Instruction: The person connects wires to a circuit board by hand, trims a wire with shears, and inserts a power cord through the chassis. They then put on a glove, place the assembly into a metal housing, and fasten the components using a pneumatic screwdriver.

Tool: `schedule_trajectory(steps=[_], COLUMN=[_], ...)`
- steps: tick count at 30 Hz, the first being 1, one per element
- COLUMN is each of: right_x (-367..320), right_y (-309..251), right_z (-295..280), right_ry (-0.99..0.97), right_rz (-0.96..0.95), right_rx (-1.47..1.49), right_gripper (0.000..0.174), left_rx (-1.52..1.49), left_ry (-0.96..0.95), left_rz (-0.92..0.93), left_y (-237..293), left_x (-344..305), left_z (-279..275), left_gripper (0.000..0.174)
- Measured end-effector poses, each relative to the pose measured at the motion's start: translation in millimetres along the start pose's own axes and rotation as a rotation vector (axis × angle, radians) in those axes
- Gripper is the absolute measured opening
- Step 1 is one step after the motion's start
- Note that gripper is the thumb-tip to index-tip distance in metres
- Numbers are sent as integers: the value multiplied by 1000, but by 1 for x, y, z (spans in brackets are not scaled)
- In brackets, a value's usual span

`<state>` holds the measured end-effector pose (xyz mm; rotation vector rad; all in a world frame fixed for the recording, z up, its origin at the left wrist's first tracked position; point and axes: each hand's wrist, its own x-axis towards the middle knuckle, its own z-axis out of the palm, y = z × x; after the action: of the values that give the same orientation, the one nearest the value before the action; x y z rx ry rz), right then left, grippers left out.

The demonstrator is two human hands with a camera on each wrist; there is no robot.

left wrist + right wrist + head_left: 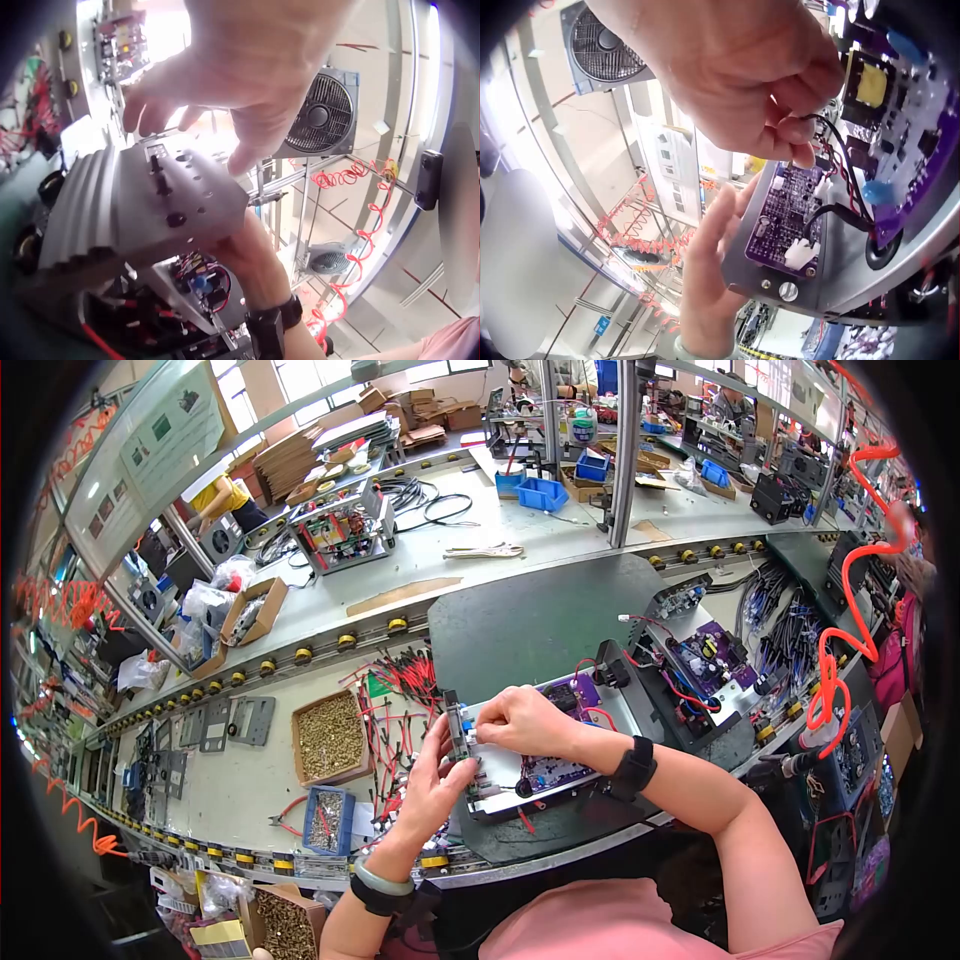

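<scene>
A metal device case lies open in front of me, purple circuit boards inside. My right hand reaches in behind its end panel. In the right wrist view, that hand's thumb and fingertips pinch a thin black wire above a small purple circuit board; the wire's tip is hidden by the fingers. My left hand is at the panel's outer side with its fingers fairly straight. In the left wrist view, its fingers and thumb spread over the grey panel. A white connector sits on the small board.
Another opened case stands at the right on the dark green mat. Left of the mat are red wires, a box of small brass-coloured parts and a blue bin. A coiled red hose hangs at the right.
</scene>
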<state>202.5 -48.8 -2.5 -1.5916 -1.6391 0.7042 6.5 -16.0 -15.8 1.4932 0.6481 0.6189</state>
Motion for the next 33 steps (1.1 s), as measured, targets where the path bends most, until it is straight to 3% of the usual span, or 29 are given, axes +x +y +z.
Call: schedule_trajectory(steps=[7,13,15,21,24,26,29,30,31,33], right_x=[-1,0,3,10,9,3,-2,-2,-2,-12], right_y=[-1,0,-2,-7,-10,-12,-4,-15,-21,-20], right_z=[-3,-4,-6,-16,-11,1,8,-1,-11,-26], right_ry=[-80,-129,-152,-306,-334,-136,-33,-79,-152,8], right_rz=[36,-46,31,6,158,80,-81,-35,-38,-218], right_rx=[43,81,81,83,201,65,15,-88,-144,-292], right_gripper=[21,20,20,19,19,18,17,17,17,20], left_rx=[-23,35,48,62,94,163,286,269,135,-175], left_ry=[14,64,80,85,132,183,172,154,69,71], left_rz=[10,73,98,82,124,152,178,170,125,-41], left_y=[-3,-9,-13,-10,-10,-13,-13,-11,-3,1], left_x=[-1,-1,-2,-1,0,-1,0,1,2,2], left_z=[-2,1,0,0,7,9,5,3,-2,-27], left_gripper=[73,67,67,67,66,66,66,65,67,66])
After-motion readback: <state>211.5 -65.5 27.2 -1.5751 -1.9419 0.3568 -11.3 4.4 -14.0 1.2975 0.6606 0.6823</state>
